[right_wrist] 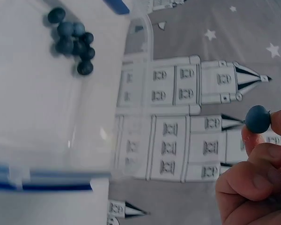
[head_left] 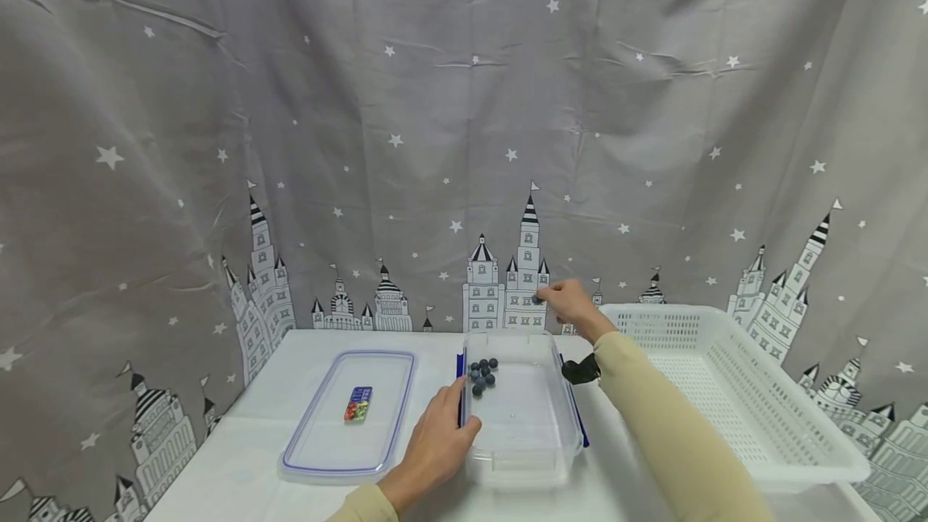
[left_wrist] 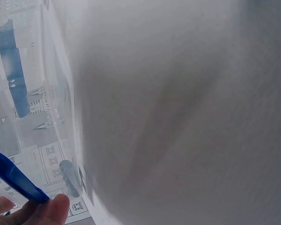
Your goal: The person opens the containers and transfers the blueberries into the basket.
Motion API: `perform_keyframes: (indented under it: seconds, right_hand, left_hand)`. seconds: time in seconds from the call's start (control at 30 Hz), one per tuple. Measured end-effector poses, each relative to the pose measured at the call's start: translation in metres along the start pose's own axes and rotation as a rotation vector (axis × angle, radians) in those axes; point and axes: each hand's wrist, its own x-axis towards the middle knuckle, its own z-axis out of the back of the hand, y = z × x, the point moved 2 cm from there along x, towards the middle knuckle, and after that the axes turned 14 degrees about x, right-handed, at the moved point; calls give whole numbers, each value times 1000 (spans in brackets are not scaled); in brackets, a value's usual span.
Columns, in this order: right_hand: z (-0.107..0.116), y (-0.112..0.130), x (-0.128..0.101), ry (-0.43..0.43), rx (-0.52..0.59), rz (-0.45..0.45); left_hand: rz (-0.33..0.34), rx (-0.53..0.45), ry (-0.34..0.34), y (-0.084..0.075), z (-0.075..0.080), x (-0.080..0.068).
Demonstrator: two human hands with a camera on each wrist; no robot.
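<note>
Between thumb and fingertips, my right hand (head_left: 573, 302) pinches a single blueberry (right_wrist: 258, 119), raised above the far end of a clear plastic container (head_left: 525, 425). Inside that container, a cluster of blueberries (head_left: 482, 375) lies against the left wall; the right wrist view shows several of them (right_wrist: 75, 40) bunched together. My left hand (head_left: 438, 437) holds the container's left side, fingers at the wall and thumb near the front left corner. In the left wrist view, its fingertips (left_wrist: 60, 208) are at a blue latch (left_wrist: 18, 178).
A clear lid (head_left: 319, 445) with a blue seal and a colourful label (head_left: 358, 404) lies flat to the left. On the right stands a white slotted basket (head_left: 812, 470), partly behind the right sleeve (head_left: 667, 417). A grey castle-print curtain (head_left: 435, 103) hangs behind the white table (head_left: 239, 441).
</note>
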Motion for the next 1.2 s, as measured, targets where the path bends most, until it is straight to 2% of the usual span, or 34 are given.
perform_keyframes:
  seconds: [0.3,0.6,0.73,0.97,1.2]
  right_hand:
    - [46,-2,-7,-4,-84,-2]
    - [95,-13,-16,13,-85,16]
    - [115,-19,-23,-13,-114,30]
    - [143,-39,-28,-28,-97,-29]
    - [160,-65,-35,-40,-103,-78]
  left_hand:
    - [10,-9,8,-2,-1,2]
    - [5,-11,14,-2,2,0]
    - [12,-10,18,-2,2,0]
    - [7,-5,11,-3,2,0]
    - [5,-9,6,-3,1,-2]
